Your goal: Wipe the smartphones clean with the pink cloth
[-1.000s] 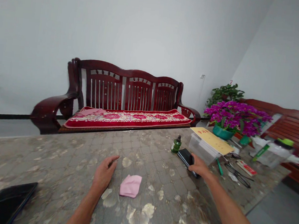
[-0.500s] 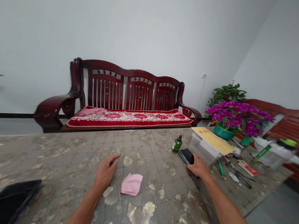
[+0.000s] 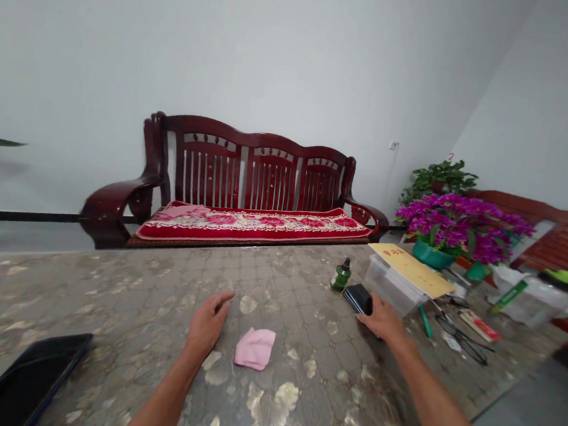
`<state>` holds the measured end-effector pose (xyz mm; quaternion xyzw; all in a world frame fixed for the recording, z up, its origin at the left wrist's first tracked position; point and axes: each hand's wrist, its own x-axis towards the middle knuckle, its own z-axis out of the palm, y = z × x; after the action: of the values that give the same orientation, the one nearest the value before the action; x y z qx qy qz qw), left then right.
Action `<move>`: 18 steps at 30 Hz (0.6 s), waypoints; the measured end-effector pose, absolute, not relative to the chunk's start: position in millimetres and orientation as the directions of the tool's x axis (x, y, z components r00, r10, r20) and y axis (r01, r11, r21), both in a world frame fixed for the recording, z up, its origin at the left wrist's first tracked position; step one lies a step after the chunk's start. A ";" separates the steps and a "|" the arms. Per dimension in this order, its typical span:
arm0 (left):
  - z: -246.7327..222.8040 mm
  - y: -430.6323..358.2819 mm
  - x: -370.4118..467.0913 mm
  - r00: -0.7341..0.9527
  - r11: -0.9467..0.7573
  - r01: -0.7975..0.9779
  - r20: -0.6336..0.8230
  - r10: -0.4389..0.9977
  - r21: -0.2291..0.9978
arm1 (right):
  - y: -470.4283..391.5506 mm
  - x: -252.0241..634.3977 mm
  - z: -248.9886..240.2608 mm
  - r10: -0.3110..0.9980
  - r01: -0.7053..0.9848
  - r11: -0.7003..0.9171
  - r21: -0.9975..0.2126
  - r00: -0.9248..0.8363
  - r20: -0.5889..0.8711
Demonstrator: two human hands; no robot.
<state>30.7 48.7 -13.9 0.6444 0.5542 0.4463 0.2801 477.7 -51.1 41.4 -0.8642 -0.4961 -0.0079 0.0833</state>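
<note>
My left hand [image 3: 206,323] rests on the patterned tabletop [image 3: 166,289], its index finger stretched forward and the thumb a little apart, holding nothing. Just to its right lies a small folded pink cloth [image 3: 255,349], not touched by the hand. On the right side, my right hand [image 3: 383,318] has its fingers around the near end of a flat black case [image 3: 357,298], which lies low at the table surface. The hand covers part of the case, so its exact kind is unclear. Right behind the case stands a small green bottle [image 3: 341,275] with a black top.
A clear plastic box [image 3: 391,285] with a yellow envelope [image 3: 412,269] on it stands beyond my right hand. Further right are a green pen [image 3: 425,321], eyeglasses [image 3: 467,344], purple flowers [image 3: 464,223] and a lidded jug [image 3: 549,299]. A dark tablet [image 3: 30,376] lies at left.
The whole view has shifted slightly, so everything appears a little further right. Both hands keep nearly the same places, the right one still at the black case.
</note>
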 end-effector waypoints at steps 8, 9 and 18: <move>-12.4 45.1 32.2 -0.049 -0.211 0.435 0.257 0.965 0.875 | -46.1 362.4 43.7 0.969 0.852 0.042 -0.522 0.092 0.229; -12.4 44.7 32.3 -0.058 -0.207 0.428 0.255 0.965 0.880 | -43.1 342.7 40.6 0.980 0.798 0.077 -0.598 0.051 0.194; -15.8 45.2 29.6 -0.107 -0.164 0.354 0.214 0.971 0.921 | -15.7 248.5 32.7 0.972 0.701 0.121 -0.703 -0.228 -0.060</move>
<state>29.6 45.2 -15.8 0.5879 0.5634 0.4861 0.3174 248.5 -15.7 32.7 -0.5832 -0.7171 0.3155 0.2147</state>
